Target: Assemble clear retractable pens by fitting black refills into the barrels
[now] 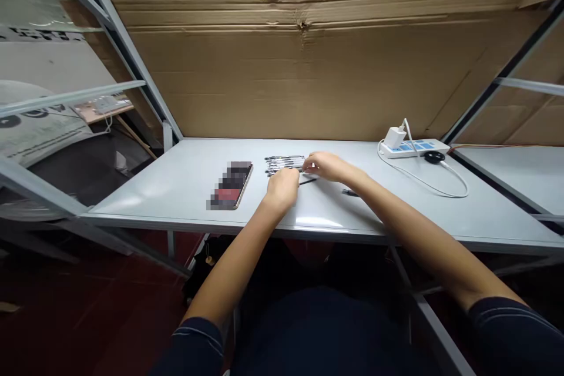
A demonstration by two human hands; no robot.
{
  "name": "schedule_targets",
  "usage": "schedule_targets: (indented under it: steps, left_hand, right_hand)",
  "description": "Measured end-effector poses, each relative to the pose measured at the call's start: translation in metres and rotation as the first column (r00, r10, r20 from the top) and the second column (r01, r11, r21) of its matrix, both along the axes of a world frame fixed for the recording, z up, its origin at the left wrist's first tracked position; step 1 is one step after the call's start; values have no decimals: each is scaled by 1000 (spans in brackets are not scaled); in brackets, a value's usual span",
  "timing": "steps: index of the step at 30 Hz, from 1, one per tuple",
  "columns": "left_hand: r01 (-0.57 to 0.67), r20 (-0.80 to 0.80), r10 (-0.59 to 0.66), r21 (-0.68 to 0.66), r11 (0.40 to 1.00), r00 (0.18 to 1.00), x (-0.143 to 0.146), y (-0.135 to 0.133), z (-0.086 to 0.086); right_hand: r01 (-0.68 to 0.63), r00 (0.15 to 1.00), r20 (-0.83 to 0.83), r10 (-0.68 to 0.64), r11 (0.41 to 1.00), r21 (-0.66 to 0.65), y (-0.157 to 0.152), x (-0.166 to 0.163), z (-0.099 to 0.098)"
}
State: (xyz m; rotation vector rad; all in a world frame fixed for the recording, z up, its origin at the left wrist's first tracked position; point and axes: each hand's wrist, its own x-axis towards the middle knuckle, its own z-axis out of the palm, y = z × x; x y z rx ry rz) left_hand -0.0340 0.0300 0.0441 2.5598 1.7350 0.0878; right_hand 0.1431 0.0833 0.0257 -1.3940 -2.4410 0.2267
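Observation:
Several slim pens [282,161] lie side by side in a row on the white table. My left hand [283,186] is closed at the near side of this row, its fingers wrapped round what seems to be a pen, mostly hidden. From the right, my right hand [326,165] reaches in with thumb and fingers pinched at the same pen's other end, by the row's right ends. A thin dark stick-like piece [308,181] shows just right of my left hand. Partly covered by my right forearm, another dark pen [350,192] rests on the tabletop.
A phone [244,185], partly pixelated, lies left of the pens on the table [176,188]. At the back right stands a power strip [429,147] with a white charger [394,137], a looping white cable [416,175] and a black round piece [434,157]. Cardboard [282,88] walls the back.

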Motion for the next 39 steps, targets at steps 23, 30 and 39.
schedule_targets:
  steps: [23,30,39]
  left_hand:
    - [197,8,-202,172,965,979,-29,-13,3]
    - [228,251,-331,366,902,910,-54,-41,-44]
    - [265,313,-464,511,817,828,-57,-36,-63]
  right_hand:
    - [126,980,-159,-123,992,7,-52,39,-6]
    - [116,804,-590,-75,993,32,-128,30,-19]
    - [131,721,-676,-154,988,-85,-132,29,-37]
